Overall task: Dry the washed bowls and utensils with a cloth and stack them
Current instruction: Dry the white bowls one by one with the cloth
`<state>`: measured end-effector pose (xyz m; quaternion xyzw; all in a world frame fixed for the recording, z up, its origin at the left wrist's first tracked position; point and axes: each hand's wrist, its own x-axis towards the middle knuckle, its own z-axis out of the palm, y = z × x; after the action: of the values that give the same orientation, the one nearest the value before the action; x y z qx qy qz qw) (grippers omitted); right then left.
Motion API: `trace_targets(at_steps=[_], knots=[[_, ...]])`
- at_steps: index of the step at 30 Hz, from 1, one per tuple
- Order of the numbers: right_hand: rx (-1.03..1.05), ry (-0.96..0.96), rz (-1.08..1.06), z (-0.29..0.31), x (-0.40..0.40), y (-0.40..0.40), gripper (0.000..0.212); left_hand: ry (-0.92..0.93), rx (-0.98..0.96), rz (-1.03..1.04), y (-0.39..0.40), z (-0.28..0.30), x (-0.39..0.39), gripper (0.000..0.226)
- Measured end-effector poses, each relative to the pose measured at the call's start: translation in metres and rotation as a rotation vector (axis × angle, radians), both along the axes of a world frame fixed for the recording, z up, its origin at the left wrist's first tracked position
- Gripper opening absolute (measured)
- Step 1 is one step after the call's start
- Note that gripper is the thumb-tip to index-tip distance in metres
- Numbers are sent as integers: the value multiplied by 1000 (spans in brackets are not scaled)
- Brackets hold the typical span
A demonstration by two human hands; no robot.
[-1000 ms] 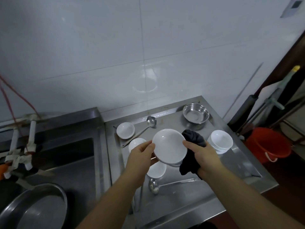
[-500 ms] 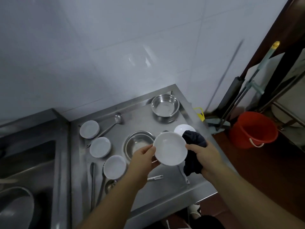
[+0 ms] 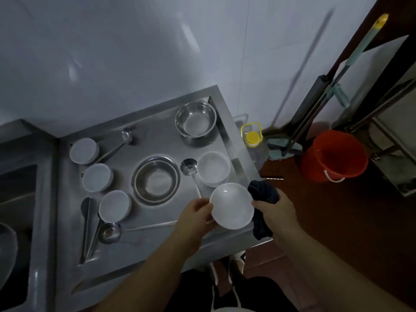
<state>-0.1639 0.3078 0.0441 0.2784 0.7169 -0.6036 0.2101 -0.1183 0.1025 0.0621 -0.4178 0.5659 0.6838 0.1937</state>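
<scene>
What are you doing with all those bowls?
A person is drying dishes at a steel counter. The left hand holds a white bowl by its rim, and the right hand grips a dark cloth against the bowl's other side. Just behind it sits a stack of white bowls. Three more white bowls, two steel bowls and some ladles lie spread on the counter.
</scene>
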Motion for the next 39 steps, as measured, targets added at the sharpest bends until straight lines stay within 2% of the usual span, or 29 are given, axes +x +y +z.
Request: trace_targets(at_steps=[8, 15, 22, 33, 39], knots=[[145, -61, 78, -45, -4, 13, 40, -123, -19, -1, 21, -59, -5, 17], [237, -65, 174, -75, -21, -6, 30, -205, -170, 2, 12, -98, -19, 16], [323, -57, 244, -93, -32, -23, 26, -229, -220, 15, 1, -125, -24, 15], [335, -16, 285, -107, -32, -27, 22, -256, -393, -17, 5, -139, -23, 17], [381, 44, 335, -83, -23, -16, 18, -201, -527, -245, -5, -117, -15, 16]])
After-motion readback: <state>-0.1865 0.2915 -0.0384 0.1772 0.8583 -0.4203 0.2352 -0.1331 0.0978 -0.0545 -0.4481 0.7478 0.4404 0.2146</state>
